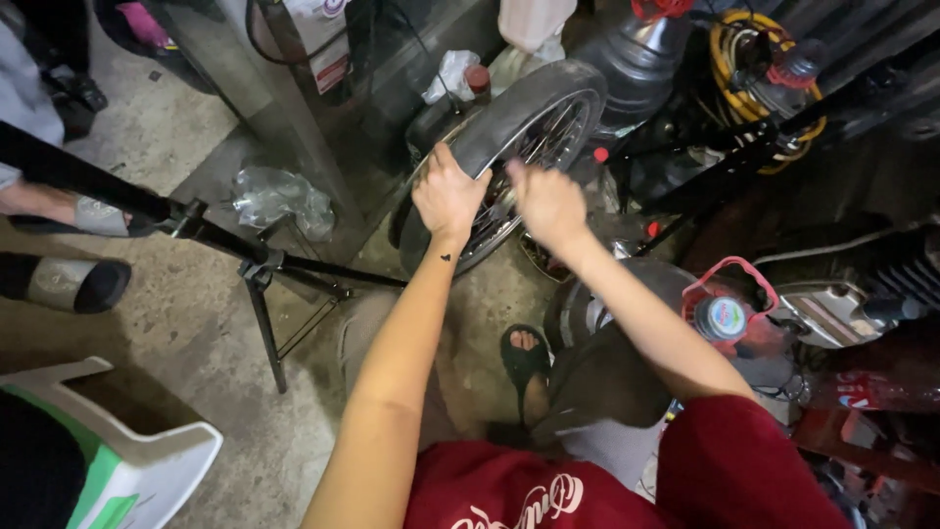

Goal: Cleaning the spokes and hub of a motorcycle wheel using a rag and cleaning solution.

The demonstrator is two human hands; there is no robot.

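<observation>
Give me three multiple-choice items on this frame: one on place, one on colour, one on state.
1. Where is the left hand?
A. on the tyre of the spoked wheel
B. on the tripod
C. on the green and white chair

2. What colour is the person's shirt?
A. blue
B. red
C. yellow

3. How is the wheel standing?
A. flat on the floor
B. hanging from the ceiling
C. up on edge, leaning, its low side near the concrete floor

Key: 1 A, the left hand's fingers wrap over the black tyre's edge, while the tripod and the chair stand apart to the left. 2 B, the sleeve and chest at the bottom are red. 3 C, the rim and spokes face the camera at a slant; the right hand is at the spokes.
</observation>
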